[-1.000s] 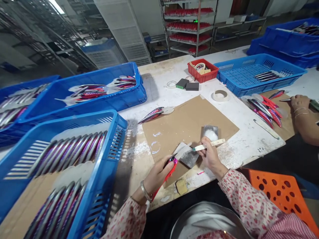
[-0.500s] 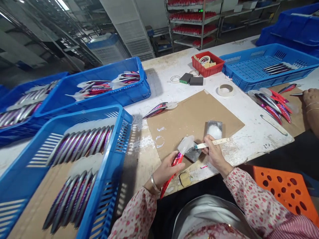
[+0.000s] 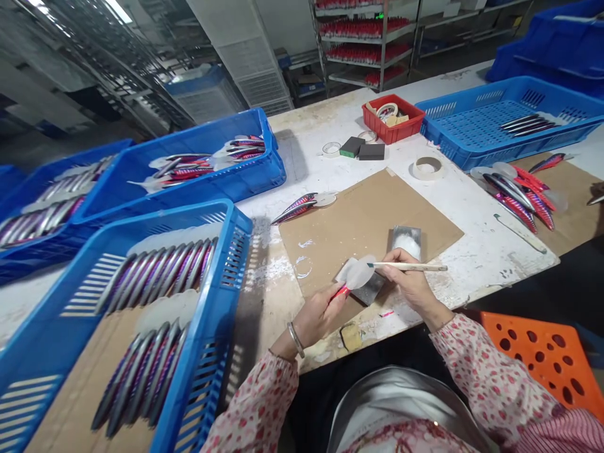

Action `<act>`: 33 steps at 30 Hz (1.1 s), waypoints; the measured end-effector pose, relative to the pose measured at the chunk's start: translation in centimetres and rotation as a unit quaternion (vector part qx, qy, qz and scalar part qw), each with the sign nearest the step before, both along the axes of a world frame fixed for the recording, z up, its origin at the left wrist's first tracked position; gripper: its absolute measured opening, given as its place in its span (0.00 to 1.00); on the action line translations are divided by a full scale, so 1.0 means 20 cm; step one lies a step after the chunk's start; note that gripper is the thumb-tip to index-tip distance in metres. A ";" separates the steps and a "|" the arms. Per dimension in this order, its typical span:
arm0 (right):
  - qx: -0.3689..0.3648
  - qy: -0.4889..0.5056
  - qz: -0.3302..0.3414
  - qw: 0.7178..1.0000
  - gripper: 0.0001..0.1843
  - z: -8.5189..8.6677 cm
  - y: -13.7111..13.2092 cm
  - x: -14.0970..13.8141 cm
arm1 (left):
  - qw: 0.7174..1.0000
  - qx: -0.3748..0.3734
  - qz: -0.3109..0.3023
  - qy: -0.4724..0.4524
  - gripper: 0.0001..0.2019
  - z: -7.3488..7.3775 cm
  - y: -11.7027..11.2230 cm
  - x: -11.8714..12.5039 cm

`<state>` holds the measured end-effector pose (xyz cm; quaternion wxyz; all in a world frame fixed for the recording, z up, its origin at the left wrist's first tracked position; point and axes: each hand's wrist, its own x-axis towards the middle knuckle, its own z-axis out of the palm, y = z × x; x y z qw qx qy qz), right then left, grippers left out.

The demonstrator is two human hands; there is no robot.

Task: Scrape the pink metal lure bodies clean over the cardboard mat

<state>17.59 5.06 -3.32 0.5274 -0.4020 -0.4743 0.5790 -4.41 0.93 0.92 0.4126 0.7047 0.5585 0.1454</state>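
Between the fingers of my left hand (image 3: pixel 321 313) is a red fishing lure (image 3: pixel 340 291), mostly covered by the hand. Its translucent diving lip (image 3: pixel 361 274) points up and right. My right hand (image 3: pixel 409 284) pinches a slim, pale-handled stick tool (image 3: pixel 419 267) whose dark tip touches or nearly touches the lip. Below the lip lies a dark grey block (image 3: pixel 369 290), partly hidden. Just beyond my right hand is another grey block (image 3: pixel 413 236) with white powder on it. Two striped lures (image 3: pixel 298 207) lie on the far left corner of the brown cardboard sheet (image 3: pixel 372 214).
A blue crate (image 3: pixel 238 277) of lures stands on my left, with another blue bin (image 3: pixel 271 167) behind it. At the back are a red tray (image 3: pixel 401 132), tape roll (image 3: pixel 427 168) and dark sanding blocks (image 3: pixel 372 152). Lures (image 3: pixel 519 195) lie at right, near a co-worker's hand (image 3: pixel 599 192).
My left hand has turned the lure, bringing its lip up and right. The tool in my right hand has swung nearly level, its tip now at the lip. The co-worker's hand has shifted right.
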 end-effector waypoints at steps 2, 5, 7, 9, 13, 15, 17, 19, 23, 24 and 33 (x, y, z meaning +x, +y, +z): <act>0.024 -0.026 0.015 0.999 0.14 0.02 -0.01 0.01 | 0.999 -0.033 0.001 0.020 0.19 0.02 0.01 0.01; 0.077 -0.090 0.032 0.992 0.11 0.03 -0.03 0.01 | 0.995 0.011 -0.042 0.089 0.20 0.05 0.04 0.03; 0.132 -0.146 0.030 0.980 0.09 0.04 -0.05 0.01 | 0.983 0.071 -0.081 0.146 0.19 0.05 0.07 0.04; 0.210 -0.210 0.022 0.954 0.07 0.03 -0.05 -0.01 | 0.969 0.101 -0.108 0.198 0.19 0.06 0.12 0.04; 0.331 -0.309 -0.030 0.891 0.06 -0.02 -0.03 -0.05 | 0.942 0.092 -0.133 0.293 0.18 0.07 0.19 0.08; 0.351 -0.312 -0.051 0.881 0.05 -0.06 -0.02 -0.07 | 0.930 0.076 -0.132 0.335 0.16 0.09 0.22 0.10; 0.355 -0.301 -0.046 0.884 0.05 -0.10 -0.01 -0.09 | 0.920 0.057 -0.135 0.364 0.16 0.10 0.23 0.13; 0.345 -0.293 -0.034 0.891 0.05 -0.12 -0.01 -0.10 | 0.914 0.048 -0.142 0.377 0.15 0.11 0.24 0.15; 0.318 -0.277 -0.032 0.906 0.06 -0.14 -0.02 -0.10 | 0.918 0.058 -0.152 0.360 0.16 0.10 0.26 0.14; 0.312 -0.273 -0.033 0.909 0.06 -0.14 -0.02 -0.10 | 0.920 0.060 -0.154 0.355 0.16 0.10 0.26 0.14; 0.298 -0.261 -0.028 0.918 0.05 -0.13 -0.03 -0.11 | 0.915 0.055 -0.161 0.366 0.14 0.07 0.26 0.12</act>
